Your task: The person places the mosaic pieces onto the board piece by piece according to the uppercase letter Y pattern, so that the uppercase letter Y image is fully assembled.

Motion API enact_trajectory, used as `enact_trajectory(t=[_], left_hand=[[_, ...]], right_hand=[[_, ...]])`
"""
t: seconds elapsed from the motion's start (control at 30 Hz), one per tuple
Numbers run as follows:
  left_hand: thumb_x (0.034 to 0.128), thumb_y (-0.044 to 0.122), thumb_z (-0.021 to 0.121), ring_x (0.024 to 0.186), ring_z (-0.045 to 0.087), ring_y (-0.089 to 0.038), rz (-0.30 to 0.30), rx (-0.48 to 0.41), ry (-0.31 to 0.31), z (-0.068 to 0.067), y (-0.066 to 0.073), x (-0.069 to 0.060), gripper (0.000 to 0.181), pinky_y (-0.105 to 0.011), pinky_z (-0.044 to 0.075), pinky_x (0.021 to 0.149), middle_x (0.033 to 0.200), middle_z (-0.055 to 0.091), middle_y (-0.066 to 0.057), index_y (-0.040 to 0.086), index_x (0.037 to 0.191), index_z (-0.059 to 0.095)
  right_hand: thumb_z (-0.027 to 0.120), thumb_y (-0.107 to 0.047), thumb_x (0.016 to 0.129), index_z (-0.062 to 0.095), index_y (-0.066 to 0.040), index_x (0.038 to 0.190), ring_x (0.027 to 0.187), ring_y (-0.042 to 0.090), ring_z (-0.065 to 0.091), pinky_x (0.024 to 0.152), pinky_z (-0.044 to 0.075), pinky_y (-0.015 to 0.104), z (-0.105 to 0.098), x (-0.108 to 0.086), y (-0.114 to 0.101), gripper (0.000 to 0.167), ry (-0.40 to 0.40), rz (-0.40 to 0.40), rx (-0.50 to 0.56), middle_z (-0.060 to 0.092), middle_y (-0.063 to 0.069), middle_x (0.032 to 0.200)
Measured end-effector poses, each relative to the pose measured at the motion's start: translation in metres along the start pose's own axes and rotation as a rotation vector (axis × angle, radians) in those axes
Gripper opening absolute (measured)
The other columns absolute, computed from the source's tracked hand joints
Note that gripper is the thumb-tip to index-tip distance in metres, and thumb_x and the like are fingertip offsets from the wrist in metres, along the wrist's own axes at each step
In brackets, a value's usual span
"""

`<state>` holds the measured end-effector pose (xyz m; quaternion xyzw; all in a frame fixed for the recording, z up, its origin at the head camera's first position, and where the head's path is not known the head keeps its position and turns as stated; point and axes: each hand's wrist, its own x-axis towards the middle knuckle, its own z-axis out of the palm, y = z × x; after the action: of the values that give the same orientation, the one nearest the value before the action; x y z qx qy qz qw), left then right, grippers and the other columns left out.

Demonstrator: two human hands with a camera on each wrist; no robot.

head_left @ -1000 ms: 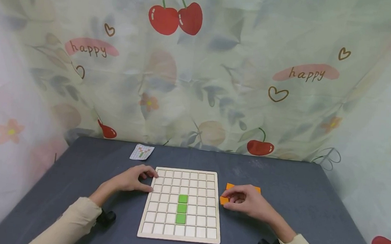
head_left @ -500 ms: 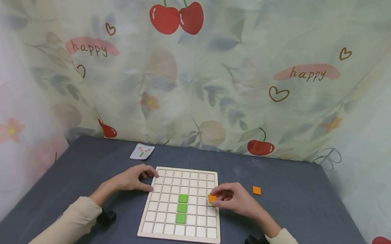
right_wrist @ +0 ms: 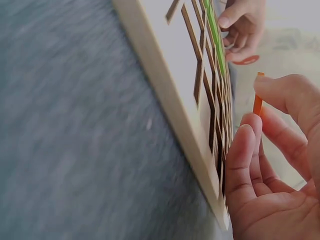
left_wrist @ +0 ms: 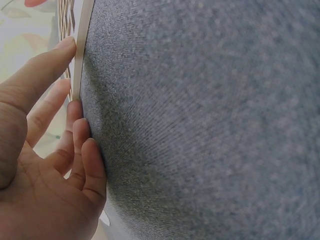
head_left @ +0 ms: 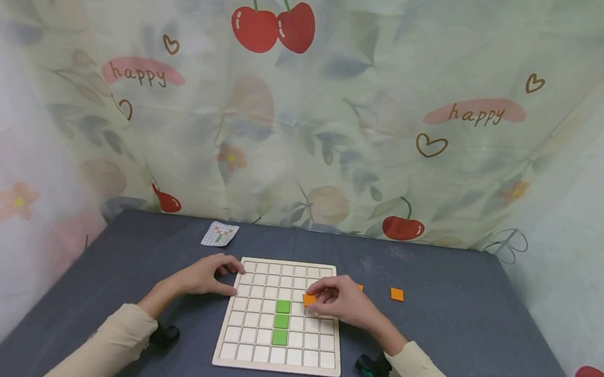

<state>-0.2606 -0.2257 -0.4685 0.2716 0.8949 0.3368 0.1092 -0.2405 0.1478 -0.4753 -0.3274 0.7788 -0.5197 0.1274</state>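
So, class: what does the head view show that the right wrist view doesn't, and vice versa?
Only the head view: a small white printed paper card and loose, flat orange square tiles.

Only the right wrist view: the palm of the right hand.

Both: that hand's pinched square orange tile, the left hand, the pale wooden grid board with flat green squares, and the dark grey tabletop.

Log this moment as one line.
left hand: touching wooden grid board; right hand: pinching orange square tile above board; three green square tiles: board's middle column; more orange tiles: on table, right of board
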Motion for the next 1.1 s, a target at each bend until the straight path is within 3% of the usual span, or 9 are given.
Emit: enact_trajectory(t=[0.23,0.8,1.1], left_hand=[[0.0877,0.023,0.084,0.107,0.058,-0.030,0.005,0.008,0.002,0.000,0.001,-0.001,0.041,-0.051,0.046,0.095,0.118,0.061,-0.009,0.008,0.122,0.067],[0.0873,0.023,0.084,0.107,0.058,-0.029,-0.017,0.008,0.003,0.001,0.001,0.000,0.041,-0.051,0.046,0.095,0.118,0.060,-0.007,0.009,0.122,0.067],[0.0871,0.023,0.084,0.106,0.057,-0.029,-0.023,0.008,-0.004,0.000,0.000,0.001,0.041,-0.051,0.046,0.095,0.117,0.060,-0.008,0.009,0.122,0.067]], right_hand=[[0.082,-0.007,0.087,0.075,-0.003,0.108,0.074,0.023,0.065,0.072,0.053,0.029,0.009,0.015,-0.002,0.022,0.013,-0.044,-0.042,0.071,0.005,0.091],[0.083,-0.009,0.086,0.076,-0.006,0.107,0.081,0.021,0.064,0.073,0.053,0.030,0.029,0.050,-0.007,0.022,0.061,-0.016,-0.024,0.069,0.003,0.093],[0.082,-0.003,0.086,0.075,0.000,0.104,0.083,0.023,0.066,0.075,0.054,0.028,0.042,0.070,-0.010,0.020,0.061,-0.006,-0.029,0.071,0.010,0.096]])
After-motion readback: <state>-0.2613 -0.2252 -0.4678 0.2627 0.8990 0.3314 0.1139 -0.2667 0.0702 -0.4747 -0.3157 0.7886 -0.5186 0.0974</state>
